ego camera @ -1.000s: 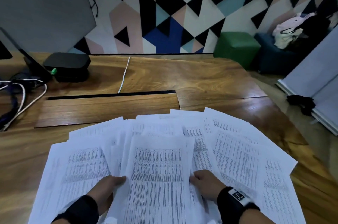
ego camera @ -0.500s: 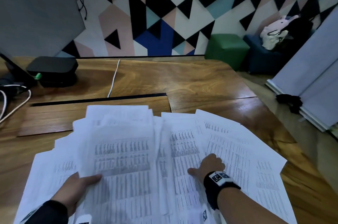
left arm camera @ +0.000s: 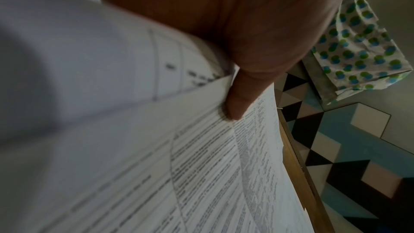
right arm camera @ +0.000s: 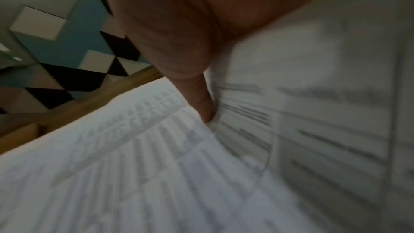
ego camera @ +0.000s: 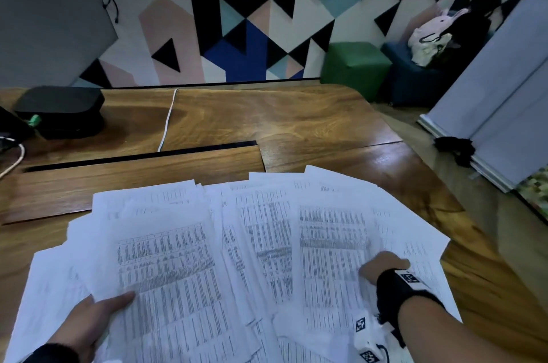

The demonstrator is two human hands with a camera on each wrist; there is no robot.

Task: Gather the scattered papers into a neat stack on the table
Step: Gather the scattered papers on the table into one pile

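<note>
Reaching out, your right hand [ego camera: 382, 269] has slid from the middle to the fan's right side, thumb pinching a sheet; your left hand [ego camera: 92, 321] still grips its bundle. The papers [ego camera: 267, 244] remain spread across the table [ego camera: 296, 122], so gathering is barely begun.

Papers [ego camera: 267, 244] fanned across the table [ego camera: 296, 119] near me; behind them, far left, sits a box [ego camera: 59, 107], cable [ego camera: 167, 119] to its right.

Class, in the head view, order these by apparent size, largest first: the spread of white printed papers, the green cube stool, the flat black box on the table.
1. White printed papers
2. Flat black box and green cube stool: look alike; stool is farther, so unsure.
</note>
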